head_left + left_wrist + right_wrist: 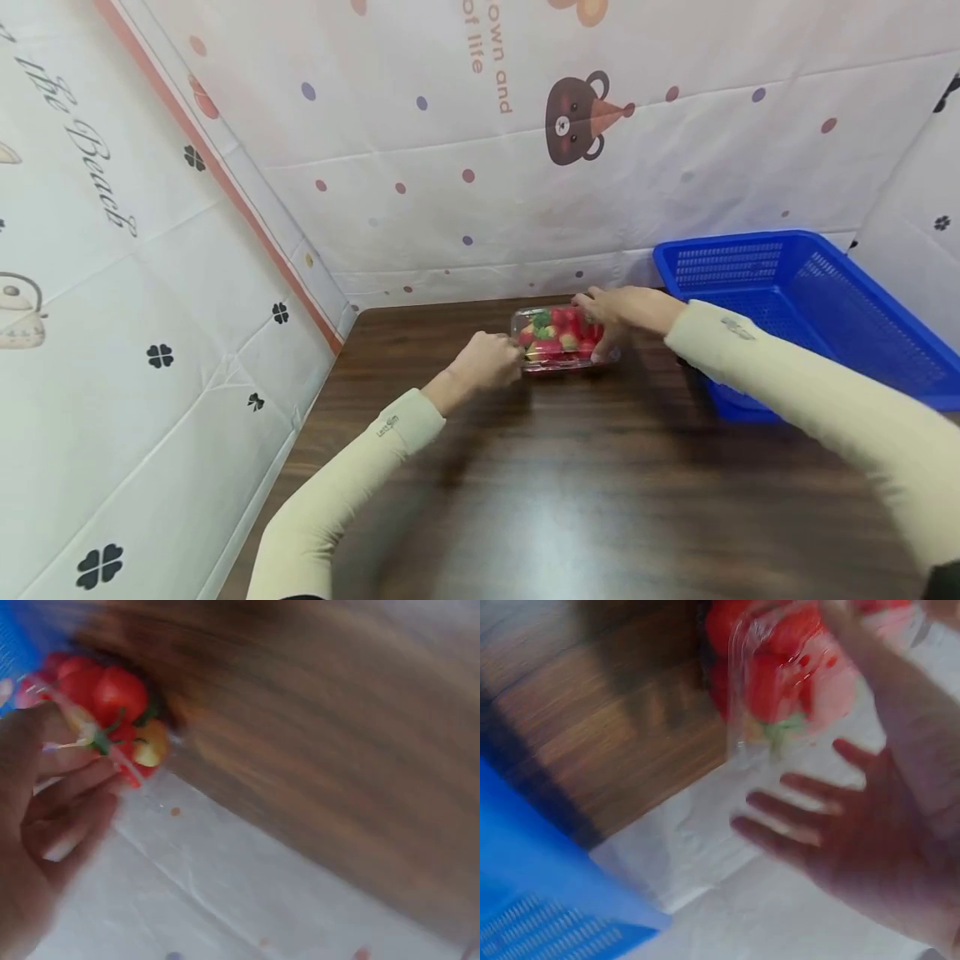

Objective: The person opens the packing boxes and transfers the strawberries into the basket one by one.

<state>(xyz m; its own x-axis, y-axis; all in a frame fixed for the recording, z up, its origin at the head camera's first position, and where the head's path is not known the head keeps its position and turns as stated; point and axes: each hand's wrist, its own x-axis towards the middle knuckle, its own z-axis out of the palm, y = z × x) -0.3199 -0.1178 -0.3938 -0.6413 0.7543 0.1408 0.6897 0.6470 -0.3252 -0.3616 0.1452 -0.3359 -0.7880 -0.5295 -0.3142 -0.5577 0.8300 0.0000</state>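
A clear plastic box (570,364) of red and pale yellow fruits (547,349) with green tops, which look like strawberries, sits near the table's back edge. At its left end my left hand (486,360) is bent over the rim; the left wrist view shows the thumb and fingers of this hand (52,802) pinching the clear edge. My right hand (621,313) lies against the box's right end. In the right wrist view this hand (877,832) has its fingers spread and fairly straight below the box, its thumb reaching over it. Both wrist views are blurred.
A blue plastic basket (817,250) with slotted walls stands on the right, beside my right forearm. The brown wooden table (540,500) reaches to a printed white cloth (495,217) hanging at the back and left.
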